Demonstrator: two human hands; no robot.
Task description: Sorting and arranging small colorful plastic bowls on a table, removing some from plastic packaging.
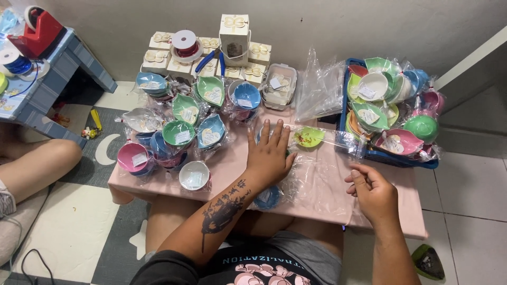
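My left hand (270,153) lies flat, fingers spread, on clear plastic wrap (317,174) spread over a small pink table (232,163). Under its fingertips something blue and green shows, partly hidden. Just right of it a small green leaf-shaped dish (309,136) sits inside a clear bag. My right hand (372,191) hovers over the wrap's right side with fingers loosely curled, holding nothing that I can see. A blue bowl (268,196) peeks out at the table's near edge below my left wrist.
Several wrapped bowls in pink, blue, green and white (179,132) crowd the table's left half. A blue crate (391,157) of wrapped dishes stands at right. White gift boxes (234,31), ribbon spools (184,45), blue pliers (207,59) and a lidded plastic tub (279,84) line the back.
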